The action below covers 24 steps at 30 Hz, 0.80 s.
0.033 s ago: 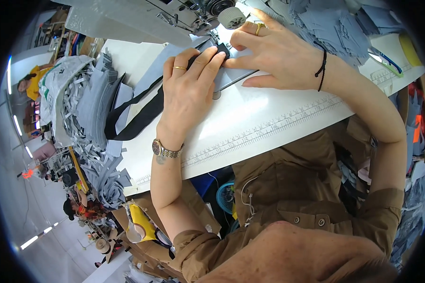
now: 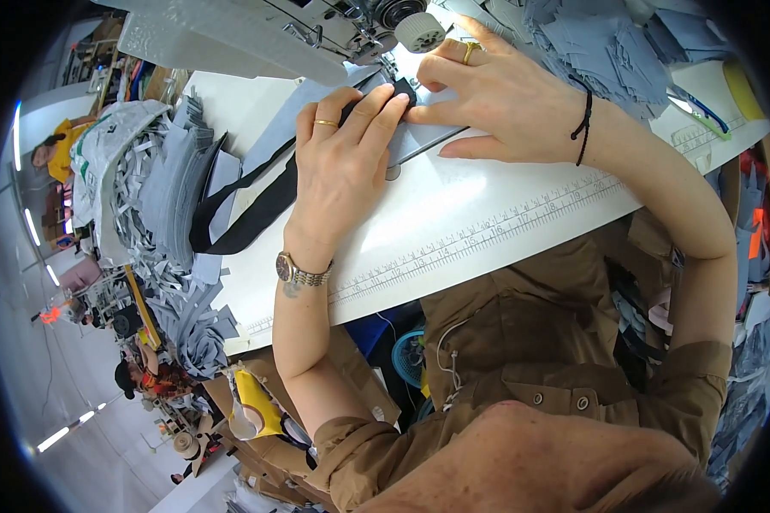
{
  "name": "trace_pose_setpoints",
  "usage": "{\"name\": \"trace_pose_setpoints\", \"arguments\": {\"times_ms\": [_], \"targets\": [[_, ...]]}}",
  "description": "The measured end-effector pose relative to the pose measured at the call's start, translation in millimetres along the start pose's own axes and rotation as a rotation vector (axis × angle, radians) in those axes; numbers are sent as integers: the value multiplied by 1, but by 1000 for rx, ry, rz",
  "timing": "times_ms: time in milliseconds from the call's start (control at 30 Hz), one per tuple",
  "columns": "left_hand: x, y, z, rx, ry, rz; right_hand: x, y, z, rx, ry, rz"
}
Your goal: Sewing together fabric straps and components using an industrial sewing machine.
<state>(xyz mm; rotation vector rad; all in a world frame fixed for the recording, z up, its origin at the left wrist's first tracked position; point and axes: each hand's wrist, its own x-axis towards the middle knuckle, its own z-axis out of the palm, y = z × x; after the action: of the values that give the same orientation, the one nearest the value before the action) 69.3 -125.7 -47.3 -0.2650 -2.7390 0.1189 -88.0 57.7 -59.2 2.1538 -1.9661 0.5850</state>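
My left hand (image 2: 338, 171), wearing a ring, rests with slightly bent, separated fingers on black fabric (image 2: 404, 91) under the sewing machine's needle area. From there a long black band (image 2: 261, 214) loops back leftward over the white table (image 2: 453, 197). Beneath the band lies light blue-grey material (image 2: 272, 128). My right hand (image 2: 509, 111) is just right of my left, fingers bent but apart and thumb stretched out; its index fingertip is at the black fabric's edge. The sewing machine (image 2: 231, 38) overhangs the top and partly hides the work.
Stacked grey pieces and scraps (image 2: 162, 197) crowd the table's left end. More blue-grey pieces (image 2: 599, 60) and snips (image 2: 697, 111) lie at upper right. A printed ruler runs along the near edge. Two people, in yellow (image 2: 64, 150) and patterned red (image 2: 158, 385), are farther left.
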Motion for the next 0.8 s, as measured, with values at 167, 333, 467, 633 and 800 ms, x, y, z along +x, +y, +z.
{"name": "trace_pose_setpoints", "arguments": {"times_ms": [167, 333, 467, 633, 800], "targets": [[0, 3, 2, -15, 17, 10, -1, 1, 1, -24, -5, -3], [0, 4, 3, -3, 25, 0, 1, 4, 1, -5, 43, -72], [-4, 3, 4, -58, 74, -4, 2, 6, -3, 122, -75, 58], [-7, 2, 2, -64, 51, 33, 3, 7, -4, 141, -65, 107], [-6, 2, 2, -86, 67, 14, 0, 11, -2, 63, -55, -9]]}}
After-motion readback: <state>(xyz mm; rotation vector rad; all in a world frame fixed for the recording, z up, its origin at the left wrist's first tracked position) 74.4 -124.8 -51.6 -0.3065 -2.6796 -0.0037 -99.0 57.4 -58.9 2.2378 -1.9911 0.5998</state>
